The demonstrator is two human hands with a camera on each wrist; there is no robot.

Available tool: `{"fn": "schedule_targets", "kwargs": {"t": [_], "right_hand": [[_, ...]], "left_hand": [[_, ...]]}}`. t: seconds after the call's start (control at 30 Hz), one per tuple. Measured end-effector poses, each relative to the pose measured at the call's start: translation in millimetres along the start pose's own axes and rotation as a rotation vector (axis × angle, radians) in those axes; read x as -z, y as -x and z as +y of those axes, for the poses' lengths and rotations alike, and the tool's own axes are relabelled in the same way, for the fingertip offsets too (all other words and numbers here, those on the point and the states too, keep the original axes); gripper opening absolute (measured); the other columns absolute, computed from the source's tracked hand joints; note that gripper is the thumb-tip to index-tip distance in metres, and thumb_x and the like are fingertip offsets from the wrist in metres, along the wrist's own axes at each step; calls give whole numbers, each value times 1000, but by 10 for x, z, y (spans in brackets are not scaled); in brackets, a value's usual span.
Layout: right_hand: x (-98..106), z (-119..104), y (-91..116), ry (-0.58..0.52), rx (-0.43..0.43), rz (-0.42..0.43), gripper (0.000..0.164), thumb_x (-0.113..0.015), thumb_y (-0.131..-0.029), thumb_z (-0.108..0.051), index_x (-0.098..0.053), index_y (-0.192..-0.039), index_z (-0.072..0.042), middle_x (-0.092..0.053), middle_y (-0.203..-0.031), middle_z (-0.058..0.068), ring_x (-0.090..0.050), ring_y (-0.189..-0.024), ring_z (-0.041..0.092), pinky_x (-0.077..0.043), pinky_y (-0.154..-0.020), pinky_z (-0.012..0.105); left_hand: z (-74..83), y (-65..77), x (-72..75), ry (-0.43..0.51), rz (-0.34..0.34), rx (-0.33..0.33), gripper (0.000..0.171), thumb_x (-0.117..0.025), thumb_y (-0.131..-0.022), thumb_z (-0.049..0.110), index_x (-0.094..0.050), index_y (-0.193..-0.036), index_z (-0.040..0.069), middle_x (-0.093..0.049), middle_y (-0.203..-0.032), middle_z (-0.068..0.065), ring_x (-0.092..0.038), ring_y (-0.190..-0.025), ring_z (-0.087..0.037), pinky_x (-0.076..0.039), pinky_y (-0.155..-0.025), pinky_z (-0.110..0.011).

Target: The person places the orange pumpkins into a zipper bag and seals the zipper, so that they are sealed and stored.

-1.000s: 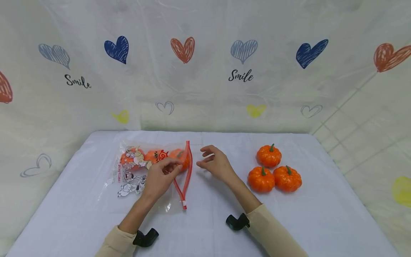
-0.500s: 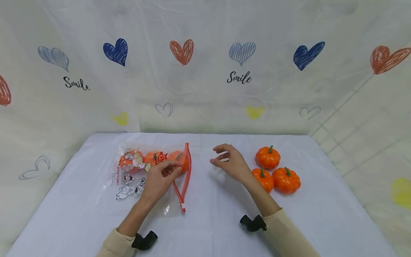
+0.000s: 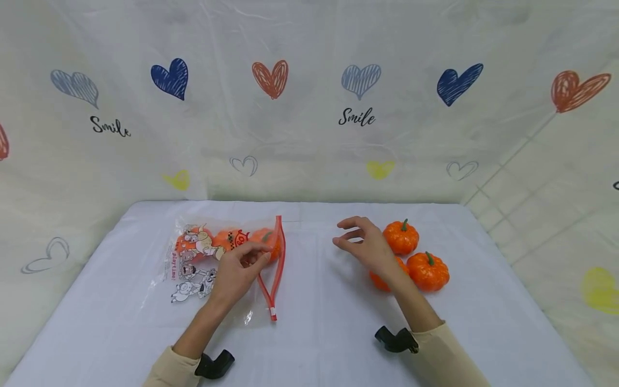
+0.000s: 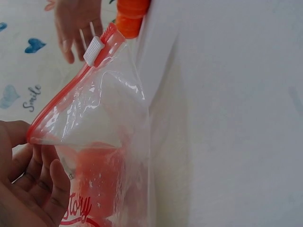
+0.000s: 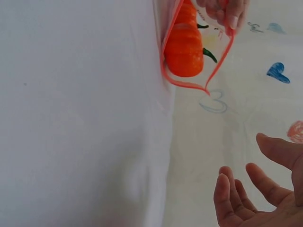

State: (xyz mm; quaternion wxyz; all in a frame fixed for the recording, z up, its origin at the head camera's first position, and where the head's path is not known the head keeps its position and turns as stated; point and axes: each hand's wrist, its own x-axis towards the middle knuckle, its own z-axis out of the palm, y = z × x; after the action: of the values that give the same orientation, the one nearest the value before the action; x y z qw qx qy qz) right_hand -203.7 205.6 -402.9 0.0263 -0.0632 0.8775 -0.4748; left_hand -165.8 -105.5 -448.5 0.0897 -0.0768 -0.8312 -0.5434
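A clear zip bag (image 3: 193,269) with cartoon prints and a red zip edge lies on the left of the table. Pinching its upper zip edge, the left hand (image 3: 242,269) holds the mouth apart, as the left wrist view also shows. Inside are several orange toy pumpkins (image 5: 183,52) with green stems. The right hand (image 3: 365,244), fingers loosely bent and holding nothing, hovers beside three loose pumpkins. Of these, one pumpkin (image 3: 401,237) stands at the back, another pumpkin (image 3: 428,271) at the right front, and a third pumpkin (image 3: 379,282) is partly hidden behind the right hand and forearm.
A white cloth (image 3: 309,333) covers the table. Behind it hangs a pale sheet (image 3: 309,134) printed with hearts and the word Smile. Each wrist carries a black camera mount, one mount (image 3: 215,365) at the left sleeve and one mount (image 3: 396,340) at the right.
The right hand has moved away from the bag's mouth, rightward to the loose pumpkins, and now covers part of the front left one. The left hand keeps its pinch on the bag.
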Motion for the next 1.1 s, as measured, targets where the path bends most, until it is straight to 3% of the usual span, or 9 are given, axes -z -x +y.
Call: {"fn": "schedule_targets", "kwargs": {"t": [0.33,0.67,0.87,1.1], "right_hand": [[146,55,51,-6,7,-30,45,-77,-94,-38,-63,-133,-19,-57,-144,9,-68,-121,31,-59,-99,45],[328,145,117,27,28,-66,47,-76,-95,-38,-62,-133,-15,-61,-139,11,-67,-121,29,-60,-95,42],[439,102,188,51,-15,-90,49,-76,-95,-41,-61,-135,-17,-62,-140,7,-66,-123,28,-59,-96,39],[615,97,223,100,8,-123,46,-76,-95,-38,-63,-133,-16,-68,-133,8,-68,-119,26,-57,-93,33]], "left_hand": [[8,-2,-6,4,2,-6,15,-75,-97,22,-79,-111,21,-69,-92,-3,-58,-86,-18,-49,-72,-18],[4,4,-14,3,2,1,15,-76,-96,21,-79,-111,21,-68,-92,-4,-58,-86,-18,-49,-71,-18],[-17,18,-18,-6,-3,1,15,-76,-96,22,-78,-111,22,-68,-92,-3,-57,-85,-16,-49,-71,-18],[-7,5,-2,3,-8,-5,15,-76,-97,23,-78,-111,21,-68,-92,-3,-57,-85,-17,-49,-70,-19]]}}
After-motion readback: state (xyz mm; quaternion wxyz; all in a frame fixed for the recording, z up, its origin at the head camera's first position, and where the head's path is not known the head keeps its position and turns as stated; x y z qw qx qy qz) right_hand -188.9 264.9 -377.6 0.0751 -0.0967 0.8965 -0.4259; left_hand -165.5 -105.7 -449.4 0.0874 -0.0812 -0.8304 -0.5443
